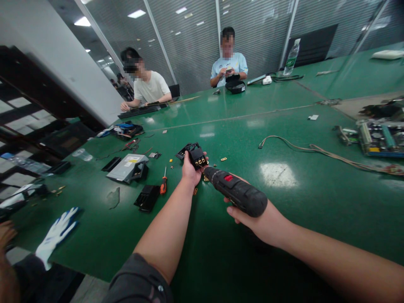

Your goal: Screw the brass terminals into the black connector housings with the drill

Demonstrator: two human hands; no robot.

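My left hand (190, 170) is closed around a black plastic block with brass-coloured terminals (197, 156), tilted above the green table. My right hand (252, 221) grips a black cordless drill (238, 189) with a red switch on top. The drill's front end points left at the block's terminals; whether the bit touches a screw is too small to tell. Another black plastic part (181, 151) is just behind the block. Small brass plates, one of them a flat plate (224, 159), lie around my left hand. An orange-handled screwdriver (163, 184) rests left of my forearm.
Left on the green table (293, 227) lie a silver drive (128, 167), a black plastic case (147, 198) and a white glove (57, 233). A cable (290, 147) and a circuit board (380, 136) are at right. Two people sit across; another person's hand (6, 233) shows at left.
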